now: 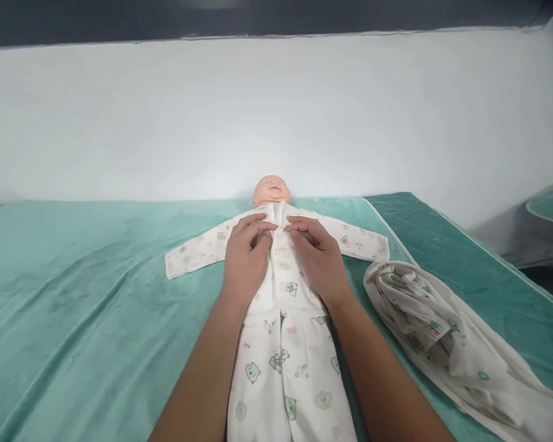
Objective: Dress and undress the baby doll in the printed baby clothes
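Observation:
A baby doll (271,189) lies on its back, its head toward the wall. It wears a white printed baby shirt (299,283) with both sleeves spread out sideways, and matching white trousers (283,374). My left hand (247,252) is at the left side of the shirt's front opening, thumb and fingertips pinching the fabric near the chest. From the other side, my right hand (317,252) pinches the opposite edge, its fingertips nearly meeting the left ones at a button. Lower down the front, another small button (276,253) shows. The fingers partly hide the edges they grip.
A teal cloth (96,307) with soft creases covers the surface under the doll. On the right lies a bundled white printed cloth (461,350), close to the doll's right-hand sleeve. A white wall (276,110) rises directly behind the doll's head.

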Tool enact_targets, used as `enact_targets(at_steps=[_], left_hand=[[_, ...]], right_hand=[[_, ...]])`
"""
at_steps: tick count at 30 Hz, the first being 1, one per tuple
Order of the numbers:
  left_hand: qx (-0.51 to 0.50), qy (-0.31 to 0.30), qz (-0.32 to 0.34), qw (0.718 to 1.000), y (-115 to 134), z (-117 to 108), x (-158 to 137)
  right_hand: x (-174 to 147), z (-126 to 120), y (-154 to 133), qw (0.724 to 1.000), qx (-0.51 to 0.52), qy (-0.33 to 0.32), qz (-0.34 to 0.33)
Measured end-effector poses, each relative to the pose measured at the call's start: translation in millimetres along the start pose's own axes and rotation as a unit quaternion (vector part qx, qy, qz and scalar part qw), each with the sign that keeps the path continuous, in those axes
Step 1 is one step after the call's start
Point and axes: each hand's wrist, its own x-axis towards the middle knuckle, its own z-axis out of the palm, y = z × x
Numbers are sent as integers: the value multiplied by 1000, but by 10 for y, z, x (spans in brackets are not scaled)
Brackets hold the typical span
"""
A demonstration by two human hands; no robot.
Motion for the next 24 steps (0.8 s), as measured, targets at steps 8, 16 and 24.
enact_targets(at_steps=[8,16,24], left_hand=[[-41,-15,-13,999,-4,-39,14],[-25,-116,-12,993,40,-211,35],[-19,-220,-30,975,59,-362,39]], right_hand=[[-4,-59,-60,997,-39,-58,-21],[-48,-152,-160,975,-132,-167,-63],[-100,-107,-148,950,-218,-184,-125]])
